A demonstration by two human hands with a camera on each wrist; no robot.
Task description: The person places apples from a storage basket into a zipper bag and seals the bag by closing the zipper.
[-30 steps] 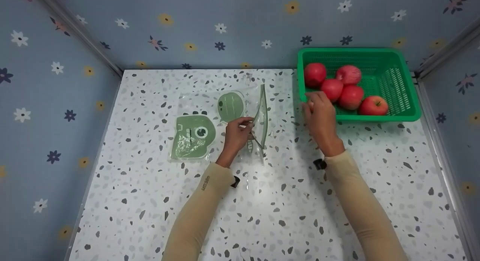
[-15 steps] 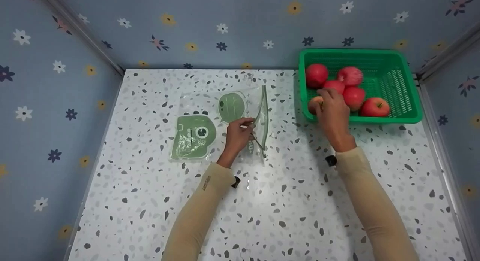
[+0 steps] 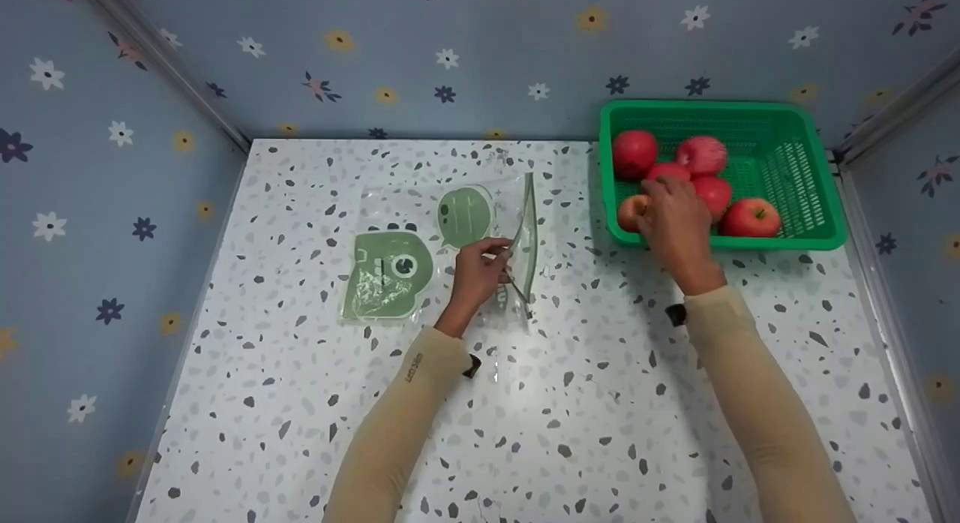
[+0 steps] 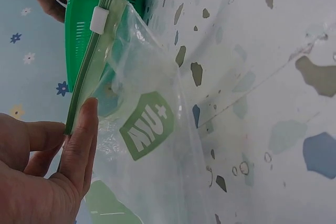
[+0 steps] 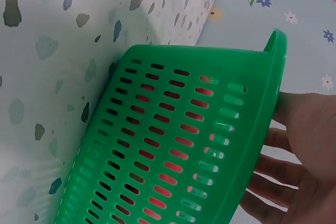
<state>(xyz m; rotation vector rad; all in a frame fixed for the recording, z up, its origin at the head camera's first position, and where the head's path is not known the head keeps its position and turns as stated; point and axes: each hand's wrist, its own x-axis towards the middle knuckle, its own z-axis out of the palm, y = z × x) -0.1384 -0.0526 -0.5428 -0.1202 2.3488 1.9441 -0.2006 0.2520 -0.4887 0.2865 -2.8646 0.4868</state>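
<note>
My left hand point(image 3: 478, 272) pinches the opening edge of a clear slider zip bag point(image 3: 390, 275) printed with green cartoon shapes. In the left wrist view, fingers and thumb hold the green zip strip point(image 4: 89, 72), with a white slider point(image 4: 98, 20) further up it. The bag's mouth gapes to the right. My right hand point(image 3: 679, 223) reaches over the near rim of a green basket point(image 3: 810, 241), among red apples point(image 3: 750, 217). A paler apple point(image 3: 634, 213) lies beside its thumb. The right wrist view shows spread fingers behind the rim; their tips are hidden.
The speckled white table point(image 3: 555, 433) meets a flowered back wall point(image 3: 495, 58). Side walls point(image 3: 82, 283) stand left and right. The basket sits at the far right corner, close to the back wall, with the bag flat to its left.
My right hand has moved right, from the basket's left rim to above the apples, uncovering the paler apple. My left hand keeps its hold on the bag's edge.
</note>
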